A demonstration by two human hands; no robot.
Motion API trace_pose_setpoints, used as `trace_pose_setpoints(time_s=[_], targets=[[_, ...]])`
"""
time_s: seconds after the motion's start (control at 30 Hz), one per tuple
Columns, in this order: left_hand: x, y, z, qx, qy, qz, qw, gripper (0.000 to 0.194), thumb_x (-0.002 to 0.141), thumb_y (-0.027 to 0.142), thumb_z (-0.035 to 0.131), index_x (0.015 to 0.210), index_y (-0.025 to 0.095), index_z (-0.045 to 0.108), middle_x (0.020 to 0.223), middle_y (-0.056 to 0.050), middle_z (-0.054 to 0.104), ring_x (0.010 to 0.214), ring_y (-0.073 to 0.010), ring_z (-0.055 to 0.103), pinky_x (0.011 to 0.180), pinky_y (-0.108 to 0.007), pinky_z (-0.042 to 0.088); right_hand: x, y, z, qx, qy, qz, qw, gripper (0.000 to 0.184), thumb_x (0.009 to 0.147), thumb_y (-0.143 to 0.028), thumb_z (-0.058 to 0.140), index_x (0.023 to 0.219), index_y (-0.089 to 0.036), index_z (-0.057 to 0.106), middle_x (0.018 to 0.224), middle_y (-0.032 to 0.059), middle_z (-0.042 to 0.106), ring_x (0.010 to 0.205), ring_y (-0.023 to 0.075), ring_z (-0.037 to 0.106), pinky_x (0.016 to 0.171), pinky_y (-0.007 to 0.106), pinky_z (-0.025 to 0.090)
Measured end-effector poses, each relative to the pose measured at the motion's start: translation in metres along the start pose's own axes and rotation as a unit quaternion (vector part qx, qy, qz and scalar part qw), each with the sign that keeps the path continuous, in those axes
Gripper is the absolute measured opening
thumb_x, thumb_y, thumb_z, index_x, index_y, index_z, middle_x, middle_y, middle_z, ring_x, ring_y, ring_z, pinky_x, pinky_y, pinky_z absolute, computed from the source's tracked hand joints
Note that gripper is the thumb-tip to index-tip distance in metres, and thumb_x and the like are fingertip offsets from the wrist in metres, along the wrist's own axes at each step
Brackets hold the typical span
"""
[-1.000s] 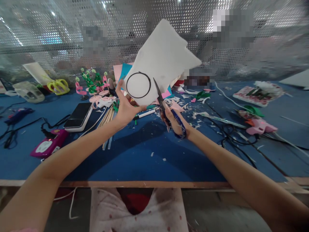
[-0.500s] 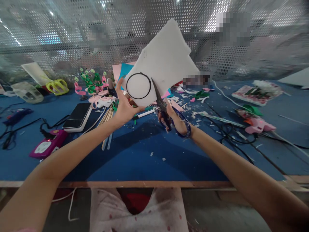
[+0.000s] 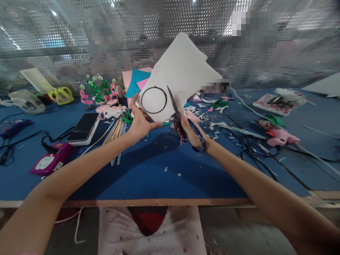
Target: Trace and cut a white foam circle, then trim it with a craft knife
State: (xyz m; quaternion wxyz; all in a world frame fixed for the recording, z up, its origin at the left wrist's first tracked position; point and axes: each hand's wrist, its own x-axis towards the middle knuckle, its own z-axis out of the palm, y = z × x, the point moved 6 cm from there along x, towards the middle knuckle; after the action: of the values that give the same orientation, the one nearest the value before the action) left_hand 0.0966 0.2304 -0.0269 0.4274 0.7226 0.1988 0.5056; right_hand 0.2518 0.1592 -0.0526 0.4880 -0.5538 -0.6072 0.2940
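i can see the left hand (image 3: 142, 122) pinching a flat white sheet (image 3: 183, 67) at its near-left end above the blue surface (image 3: 164, 187), long axis slanting away right. right hand (image 3: 193, 134)'s got blue-handled dark metal scissors (image 3: 174, 101), just right of the black-drawn circle (image 3: 154, 100).

Sticks (image 3: 116, 131) and white scraps (image 3: 179, 174) on blue tabletop (image 3: 151, 186)

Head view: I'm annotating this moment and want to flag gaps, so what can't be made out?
- Left grip: in the head view, the white sheet hides some fingers.
- Scissors: the head view's single angle can't settle whether they touch the sheet.
- Sheet's back: turned away in the head view.
- Shapes behind the perforated screen: blurred in the head view, masked by the mesh.
- White piece: cut off by the head view's right edge.
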Motion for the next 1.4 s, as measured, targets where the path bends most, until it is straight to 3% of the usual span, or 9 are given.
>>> trace_pose_setpoints(time_s=[0.13,0.2,0.33,0.5,0.93,1.1,1.23,1.4], targets=[[-0.003,0.002,0.0,0.047,0.01,0.017,0.999,0.128,0.051,0.05,0.083,0.138,0.033,-0.01,0.147,-0.019,0.02,0.131,-0.0374,0.038,0.1,-0.059,0.041,-0.001,-0.009,-0.001,-0.057,-0.007,-0.035,0.998,0.066,0.072,-0.082,0.027,0.061,-0.02,0.046,0.048,-0.0003,0.048,0.038,0.0101,0.044,0.037,0.025,0.04],[-0.002,0.002,0.0,0.069,0.013,0.026,0.997,0.13,0.05,0.051,0.083,0.139,0.032,-0.012,0.148,-0.019,0.016,0.134,-0.0382,0.031,0.103,-0.06,0.036,-0.001,-0.016,-0.001,-0.095,-0.005,-0.063,0.993,0.066,0.072,-0.083,0.026,0.057,-0.021,0.043,0.046,0.0004,0.048,0.039,0.0108,0.045,0.04,0.027,0.042],[0.0,0.002,-0.002,0.088,0.015,0.046,0.995,0.134,0.047,0.053,0.083,0.139,0.031,-0.012,0.148,-0.02,0.016,0.136,-0.0388,0.027,0.105,-0.06,0.033,-0.002,-0.023,-0.003,-0.136,0.006,-0.093,0.986,0.067,0.071,-0.084,0.022,0.052,-0.022,0.038,0.045,0.0002,0.046,0.04,0.0108,0.044,0.045,0.028,0.044],[0.002,0.003,-0.002,0.091,0.008,0.068,0.993,0.134,0.046,0.057,0.081,0.139,0.032,-0.012,0.147,-0.019,0.02,0.136,-0.0389,0.028,0.105,-0.06,0.034,-0.001,-0.019,-0.003,-0.147,0.004,-0.078,0.986,0.064,0.073,-0.083,0.024,0.057,-0.022,0.037,0.046,0.0,0.045,0.041,0.0115,0.043,0.041,0.027,0.038],[0.0,0.003,0.002,0.04,-0.004,0.026,0.999,0.135,0.045,0.058,0.081,0.139,0.032,-0.014,0.144,-0.02,0.026,0.13,-0.0384,0.038,0.097,-0.057,0.044,0.001,-0.016,-0.004,-0.128,-0.015,-0.073,0.989,0.062,0.073,-0.082,0.028,0.059,-0.023,0.041,0.046,-0.0006,0.044,0.041,0.0124,0.043,0.04,0.028,0.035],[-0.003,0.006,0.003,0.045,0.004,0.023,0.999,0.134,0.046,0.056,0.081,0.138,0.035,-0.013,0.147,-0.019,0.02,0.131,-0.0378,0.037,0.098,-0.055,0.045,0.002,-0.016,-0.004,-0.14,-0.015,-0.072,0.987,0.065,0.07,-0.085,0.025,0.056,-0.023,0.038,0.045,-0.0002,0.043,0.041,0.013,0.043,0.04,0.029,0.035],[-0.005,0.007,0.001,0.051,0.018,0.022,0.998,0.133,0.047,0.056,0.08,0.139,0.032,-0.012,0.148,-0.021,0.017,0.13,-0.0363,0.039,0.099,-0.053,0.045,0.002,-0.018,-0.005,-0.148,-0.008,-0.069,0.986,0.064,0.07,-0.085,0.025,0.054,-0.024,0.037,0.044,0.0002,0.042,0.041,0.013,0.043,0.041,0.029,0.036],[-0.005,0.009,0.004,0.048,0.006,0.033,0.998,0.129,0.05,0.06,0.077,0.139,0.029,-0.012,0.144,-0.023,0.024,0.126,-0.0341,0.044,0.095,-0.051,0.048,0.002,-0.015,-0.005,-0.141,-0.004,-0.069,0.988,0.06,0.076,-0.079,0.029,0.055,-0.023,0.039,0.044,0.0,0.041,0.043,0.0138,0.044,0.045,0.03,0.039]])
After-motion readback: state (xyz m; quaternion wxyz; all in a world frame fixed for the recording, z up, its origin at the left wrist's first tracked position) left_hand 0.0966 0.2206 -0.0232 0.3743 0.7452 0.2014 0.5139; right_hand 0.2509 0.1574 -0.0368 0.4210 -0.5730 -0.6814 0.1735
